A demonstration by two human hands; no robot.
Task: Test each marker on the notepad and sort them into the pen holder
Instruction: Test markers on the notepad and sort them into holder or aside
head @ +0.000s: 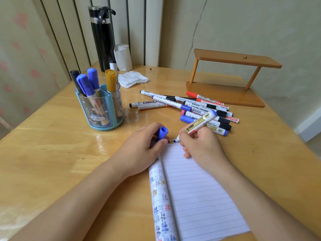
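Blue marker (198, 126) is pinched in the curled fingers of the right hand (202, 146), its tip touching the top edge of the notepad (196, 188) and its barrel slanting up and rightward. Its cap (162, 133) lies just left of the tip, gripped by the left hand (139, 152). The pen holder (102, 110) stands further left, nearer that hand.

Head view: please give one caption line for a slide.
Right hand tests a marker on the notepad; left hand holds a blue cap.
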